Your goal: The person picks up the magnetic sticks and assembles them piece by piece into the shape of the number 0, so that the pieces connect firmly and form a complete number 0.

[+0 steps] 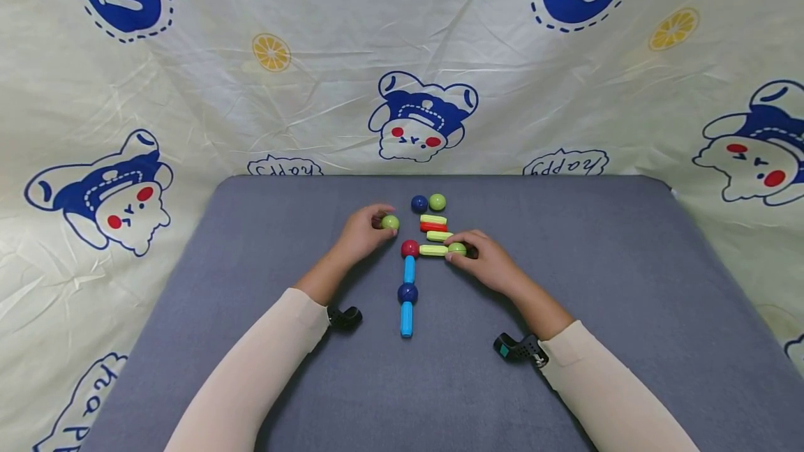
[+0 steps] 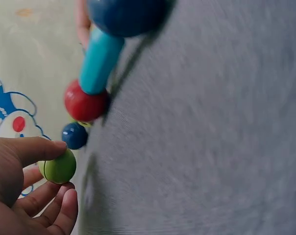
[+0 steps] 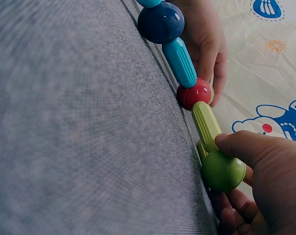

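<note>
My left hand [image 1: 366, 230] pinches a green ball [image 2: 60, 167] between thumb and fingers, left of the joined pieces. With my right hand [image 1: 486, 264] I grip another green ball [image 3: 223, 170] at the right end of a yellow-green rod [image 3: 206, 123]. That rod's other end meets a red ball [image 1: 410, 249]. From the red ball a light-blue rod [image 1: 410, 270] runs toward me to a dark blue ball [image 1: 407, 293], and a second light-blue rod [image 1: 406, 319] continues beyond it. In the right wrist view, the thumb lies along the rod's end near the ball.
Behind the joined pieces lie a loose dark blue ball [image 1: 419, 204] and a green ball [image 1: 437, 202]. Short rods, a yellow-green one [image 1: 433, 220], a red one [image 1: 433, 227] and another yellow-green one [image 1: 438, 236], sit between. A grey cloth-covered table [image 1: 283, 382] meets a printed curtain [image 1: 333, 110].
</note>
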The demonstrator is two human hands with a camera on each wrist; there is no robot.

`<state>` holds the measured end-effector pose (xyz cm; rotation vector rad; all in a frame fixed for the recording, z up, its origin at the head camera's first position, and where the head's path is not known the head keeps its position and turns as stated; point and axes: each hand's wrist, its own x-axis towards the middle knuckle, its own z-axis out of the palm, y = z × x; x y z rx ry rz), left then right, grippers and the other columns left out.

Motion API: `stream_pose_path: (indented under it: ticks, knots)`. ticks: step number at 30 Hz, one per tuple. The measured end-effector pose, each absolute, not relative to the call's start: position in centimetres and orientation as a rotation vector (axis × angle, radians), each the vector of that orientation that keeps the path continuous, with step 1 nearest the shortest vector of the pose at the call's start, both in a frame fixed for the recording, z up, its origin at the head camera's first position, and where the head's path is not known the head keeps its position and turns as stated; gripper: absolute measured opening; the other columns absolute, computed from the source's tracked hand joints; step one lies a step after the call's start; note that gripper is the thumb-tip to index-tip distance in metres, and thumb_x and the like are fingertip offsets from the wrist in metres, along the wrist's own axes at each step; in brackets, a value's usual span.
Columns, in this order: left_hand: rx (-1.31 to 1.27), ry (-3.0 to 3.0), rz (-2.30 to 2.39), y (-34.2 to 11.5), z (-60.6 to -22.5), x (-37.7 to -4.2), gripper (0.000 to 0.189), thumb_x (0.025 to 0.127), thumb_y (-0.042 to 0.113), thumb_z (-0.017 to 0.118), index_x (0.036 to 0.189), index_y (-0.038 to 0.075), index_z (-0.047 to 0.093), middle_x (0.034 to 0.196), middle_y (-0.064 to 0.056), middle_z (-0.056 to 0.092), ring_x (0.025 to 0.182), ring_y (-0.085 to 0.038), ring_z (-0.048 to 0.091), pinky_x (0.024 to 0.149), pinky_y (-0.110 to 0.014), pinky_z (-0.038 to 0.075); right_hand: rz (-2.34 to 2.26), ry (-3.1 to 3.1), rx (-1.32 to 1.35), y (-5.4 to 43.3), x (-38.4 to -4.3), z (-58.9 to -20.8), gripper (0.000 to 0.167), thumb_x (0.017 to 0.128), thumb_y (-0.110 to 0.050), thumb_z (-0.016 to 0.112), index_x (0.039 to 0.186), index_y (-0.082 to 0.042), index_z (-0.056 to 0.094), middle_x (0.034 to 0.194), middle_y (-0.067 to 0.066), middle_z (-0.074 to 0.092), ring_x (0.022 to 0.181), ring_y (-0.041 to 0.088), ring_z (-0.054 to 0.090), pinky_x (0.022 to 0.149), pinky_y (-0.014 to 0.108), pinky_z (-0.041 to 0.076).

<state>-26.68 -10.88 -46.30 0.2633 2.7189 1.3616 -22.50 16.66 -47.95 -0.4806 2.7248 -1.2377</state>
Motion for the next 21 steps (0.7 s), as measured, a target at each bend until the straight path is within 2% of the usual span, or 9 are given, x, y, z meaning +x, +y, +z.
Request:
stream_pose_path:
  ticks: [5, 10, 17, 21]
  knots:
    - [0.2, 2.647, 1.475, -11.3, -45.8, -25.7, 0.04, 0.09, 0.015, 0.076, 0.127, 0.007, 0.064, 0.12, -0.012, 0.067, 0.106, -0.025, 0.06, 0.083, -0.032, 0.052, -1.237, 2.724, -0.473, 16.6, -22.5, -48.0, 0.028, 0.096, -0.026, 0.07, 0.122, -0.015, 0.07, 0.117, 0.012, 0.062, 0.097, 0.023, 0.053, 0.083, 0.034, 0.043]
    - [0.227, 2.64, 1.452, -11.6, -45.0, -24.3, 0.034, 0.09, 0.017, 0.077, 0.122, 0.011, 0.067, 0.12, -0.009, 0.066, 0.111, -0.025, 0.061, 0.08, -0.031, 0.053, -1.234, 2.725, -0.468, 16.7, -22.5, -48.0, 0.028, 0.096, -0.027, 0.07, 0.122, -0.016, 0.07, 0.118, 0.011, 0.062, 0.097, 0.023, 0.053, 0.083, 0.034, 0.043]
    - [0.277, 2.642, 1.484, -11.9, -43.7, -22.6, 0.033, 0.089, 0.013, 0.077, 0.121, 0.011, 0.068, 0.125, -0.011, 0.059, 0.115, -0.028, 0.062, 0.094, -0.043, 0.054, -1.248, 2.713, -0.471, 16.7, -22.6, -48.0, 0.028, 0.096, -0.026, 0.07, 0.122, -0.016, 0.07, 0.117, 0.011, 0.061, 0.098, 0.023, 0.052, 0.084, 0.034, 0.043]
    - [0.307, 2.648, 1.485, -12.1, -43.3, -21.6, 0.031, 0.089, 0.011, 0.077, 0.119, 0.011, 0.069, 0.123, -0.01, 0.058, 0.112, -0.026, 0.062, 0.098, -0.044, 0.054, -1.239, 2.712, -0.472, 16.6, -22.7, -48.1, 0.028, 0.097, -0.026, 0.07, 0.123, -0.016, 0.069, 0.116, 0.011, 0.061, 0.098, 0.022, 0.052, 0.084, 0.034, 0.043]
